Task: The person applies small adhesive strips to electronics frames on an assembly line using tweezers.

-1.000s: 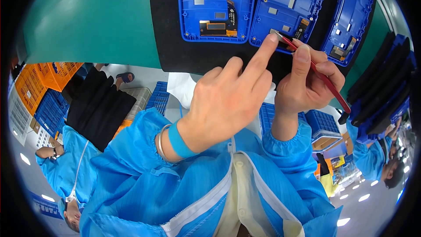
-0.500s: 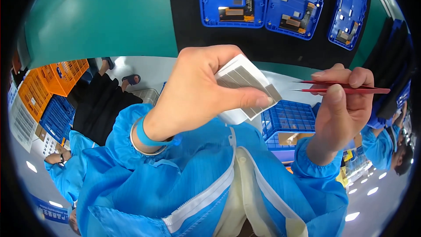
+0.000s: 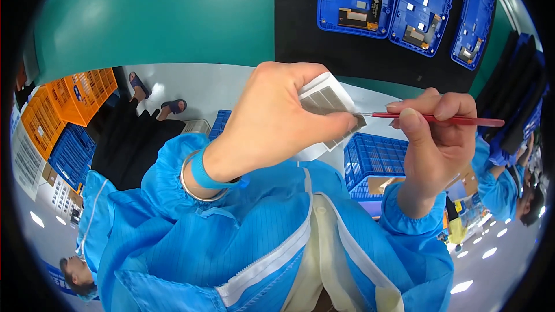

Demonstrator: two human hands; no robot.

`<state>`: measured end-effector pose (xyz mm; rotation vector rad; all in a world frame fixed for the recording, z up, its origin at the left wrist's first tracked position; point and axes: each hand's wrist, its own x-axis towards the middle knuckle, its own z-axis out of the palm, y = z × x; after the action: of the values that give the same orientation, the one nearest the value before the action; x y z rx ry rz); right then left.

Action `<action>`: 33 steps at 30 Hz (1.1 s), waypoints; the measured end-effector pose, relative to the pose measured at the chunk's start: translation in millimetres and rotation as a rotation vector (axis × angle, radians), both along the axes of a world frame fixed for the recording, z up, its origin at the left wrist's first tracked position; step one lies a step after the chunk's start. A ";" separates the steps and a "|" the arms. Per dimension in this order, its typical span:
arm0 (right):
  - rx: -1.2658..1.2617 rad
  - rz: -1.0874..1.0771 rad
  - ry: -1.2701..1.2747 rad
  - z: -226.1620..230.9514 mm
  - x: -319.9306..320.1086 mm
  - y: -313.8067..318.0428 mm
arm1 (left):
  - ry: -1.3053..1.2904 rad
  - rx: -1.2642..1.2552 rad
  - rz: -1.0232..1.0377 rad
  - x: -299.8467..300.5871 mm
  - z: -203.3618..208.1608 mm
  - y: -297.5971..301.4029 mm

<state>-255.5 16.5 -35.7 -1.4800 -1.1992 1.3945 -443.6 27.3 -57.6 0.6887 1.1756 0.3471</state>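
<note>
My left hand grips a folded white backing sheet with rows of grey adhesive strips, the thumb pressed along its face. In my right hand is a pair of red tweezers, held level and squeezed together. Their silvery tips touch the sheet's right edge, just by my left thumb. Whether a strip is caught between the tips is too small to tell. Beyond my hands, on a black mat, lie several blue plastic housings with flat cables and small pale pads inside.
A green tabletop spreads left of the mat. Blue crates stand below the table edge, and orange crates are stacked at far left. Other people in blue jackets are at left and right; dark material hangs at right.
The tweezers have moved left to the sheet, and their spread arms have closed together. My left hand has shifted slightly right with the sheet, and the table scene has slid rightward in view.
</note>
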 end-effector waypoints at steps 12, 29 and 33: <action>0.209 -0.443 0.145 -66.6 -25.4 12.0 | 0.222 0.820 -0.160 -15.5 -28.8 -12.9; 0.225 -0.467 0.018 -85.1 -43.5 24.2 | 0.647 1.044 -0.494 1.8 -31.0 -7.4; 0.228 -0.446 -0.002 -85.6 -43.4 24.2 | 0.643 1.037 -0.495 1.7 -31.4 -8.0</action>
<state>-298.9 40.7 -121.4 -1.4717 -0.9191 0.9256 -441.9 19.3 -89.0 2.0703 1.3259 0.3059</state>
